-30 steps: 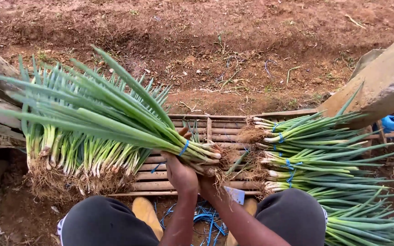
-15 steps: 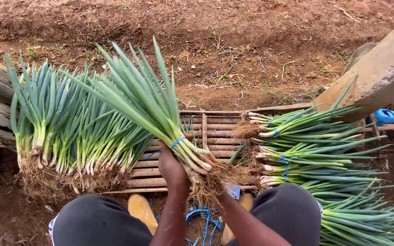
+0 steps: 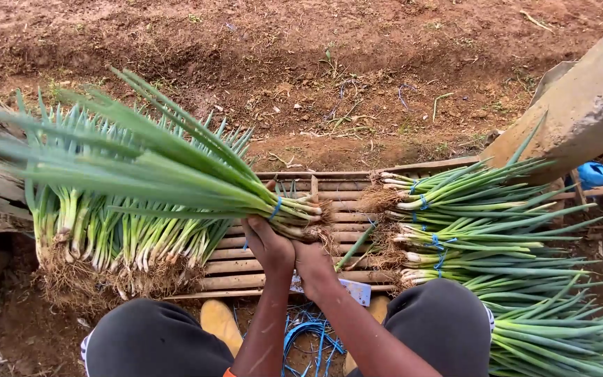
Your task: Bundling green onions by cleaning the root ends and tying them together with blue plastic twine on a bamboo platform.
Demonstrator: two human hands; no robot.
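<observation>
Scallion bunch [image 3: 176, 174] blurred, left hand [image 3: 268, 244] gripping

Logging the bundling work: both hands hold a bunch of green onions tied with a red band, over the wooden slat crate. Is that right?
Not quite. The band on the bunch of green onions is blue, not red, as the head view shows. Both the left hand and right hand hold it over the wooden slat crate.

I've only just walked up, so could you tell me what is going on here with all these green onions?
A person crouches over a wooden slatted pallet on bare soil. Both hands, left hand and right hand, grip a tied bunch of green onions near its roots, leaves pointing left. Untied onions stand at the left; banded bunches lie stacked at the right. Blue ties lie between the knees.
</observation>
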